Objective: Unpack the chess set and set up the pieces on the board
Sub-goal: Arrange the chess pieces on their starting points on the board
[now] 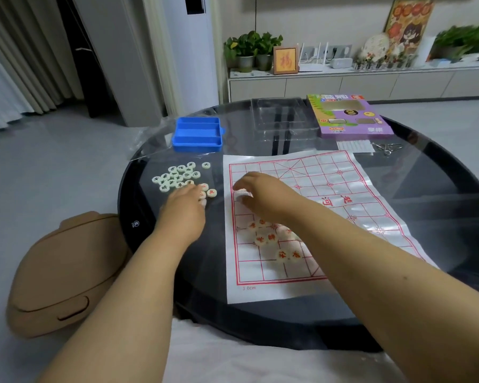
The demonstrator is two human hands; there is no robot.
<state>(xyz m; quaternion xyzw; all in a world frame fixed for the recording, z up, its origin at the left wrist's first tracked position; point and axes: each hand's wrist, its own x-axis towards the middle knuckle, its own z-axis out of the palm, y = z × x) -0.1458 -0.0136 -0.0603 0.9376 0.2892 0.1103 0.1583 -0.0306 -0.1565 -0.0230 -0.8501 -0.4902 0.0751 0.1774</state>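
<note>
Your right hand point(256, 194) w/ curled grip seems to pinch a piece; centre it on a board point(343, 189) crossing. Left hand point(187, 200) grip: can't tell.

Single head-worn view, forward and down, close over table point(440, 150).

left hand point(184, 201) covering red pieces point(207, 191), characters illegible

Left hand point(187, 200) on loose pieces point(177, 176) — right hand point(260, 197) fingers curled over the paper board point(329, 189).
</note>
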